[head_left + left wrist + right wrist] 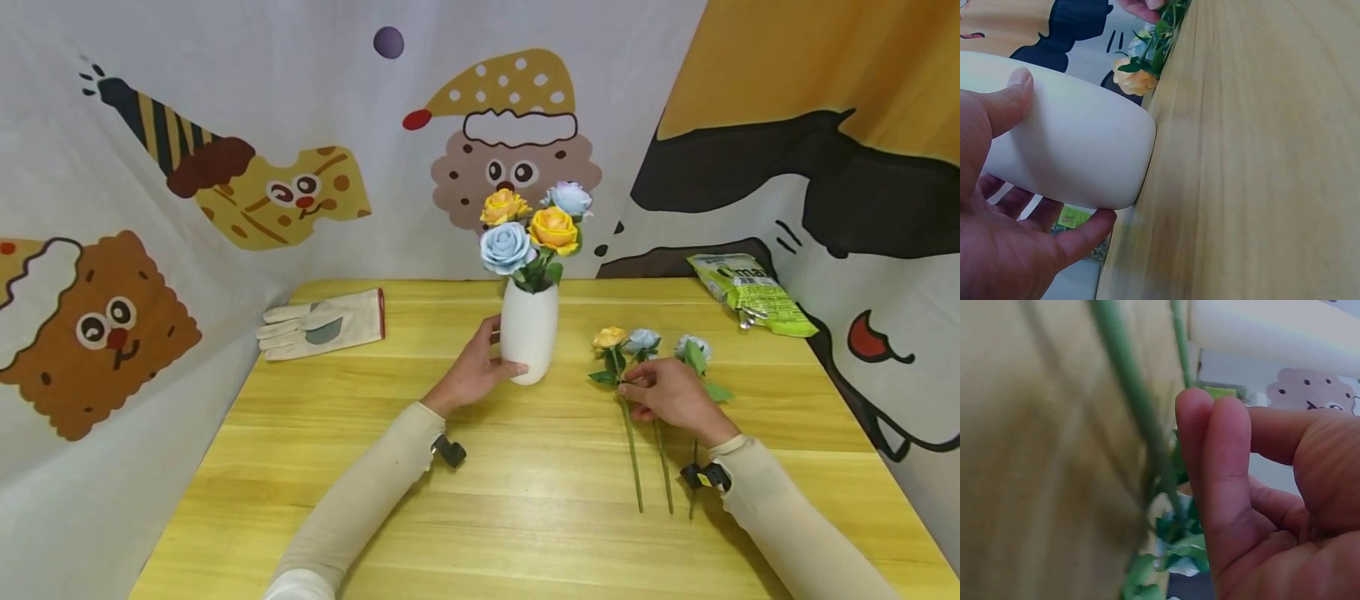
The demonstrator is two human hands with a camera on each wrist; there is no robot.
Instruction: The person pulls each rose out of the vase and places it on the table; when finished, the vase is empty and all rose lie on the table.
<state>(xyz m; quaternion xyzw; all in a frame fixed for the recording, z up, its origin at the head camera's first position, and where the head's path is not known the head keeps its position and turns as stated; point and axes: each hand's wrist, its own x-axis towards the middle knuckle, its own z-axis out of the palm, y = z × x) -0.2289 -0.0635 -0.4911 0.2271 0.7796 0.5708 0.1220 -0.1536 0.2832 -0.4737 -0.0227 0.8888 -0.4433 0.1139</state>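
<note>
A white vase (529, 337) stands upright on the table, holding several yellow and pale blue artificial roses (531, 229). My left hand (476, 367) grips the vase low on its left side; the left wrist view shows the thumb and fingers around the white wall (1079, 137). To the right lie a yellow rose (609, 337) and two blue roses, one in the middle (642, 340) and one farther right (693, 347). My right hand (671, 396) pinches the yellow rose's stem just below its leaves. In the right wrist view, fingertips partly hide that green stem (1181, 347).
A cream work glove (326, 325) with a red cuff lies at the back left. At the back right sits a green snack bag (753, 296) with a metal clip. A printed cartoon curtain (300, 83) hangs behind the wooden table (525, 500).
</note>
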